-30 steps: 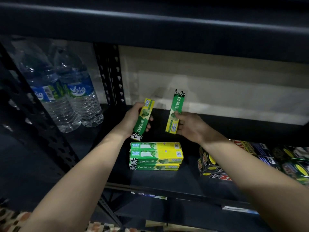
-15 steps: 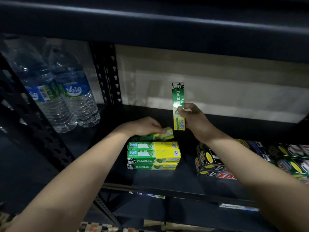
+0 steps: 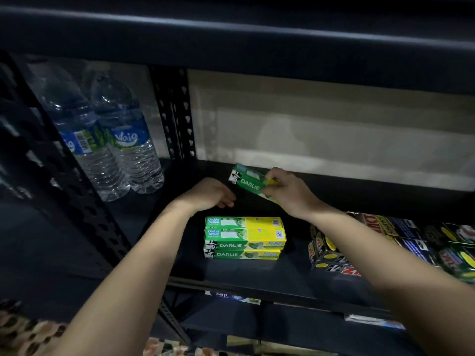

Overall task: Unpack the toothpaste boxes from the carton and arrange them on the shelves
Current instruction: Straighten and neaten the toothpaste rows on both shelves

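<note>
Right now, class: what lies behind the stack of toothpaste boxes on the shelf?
Behind the stack of toothpaste boxes: dark shelf, the left hand, and the right hand holding another box. The shelf under the hands is hidden.

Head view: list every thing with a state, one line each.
Left hand: empty, fingers loosely curled, behind the stack.
Right hand: holds a toothpaste box.
Held toothpaste box: lifted, tilted.
Stacked toothpaste boxes: lying flat on shelf.
Water bottles: upright, side by side.
Dark cartons: resting on shelf, right.

Green-and-yellow cardboard toothpaste boxes (image 3: pixel 244 237) lie stacked flat near the dark shelf's (image 3: pixel 257 276) front edge. Another green toothpaste box (image 3: pixel 248 183) is tilted above the shelf's back.
</note>
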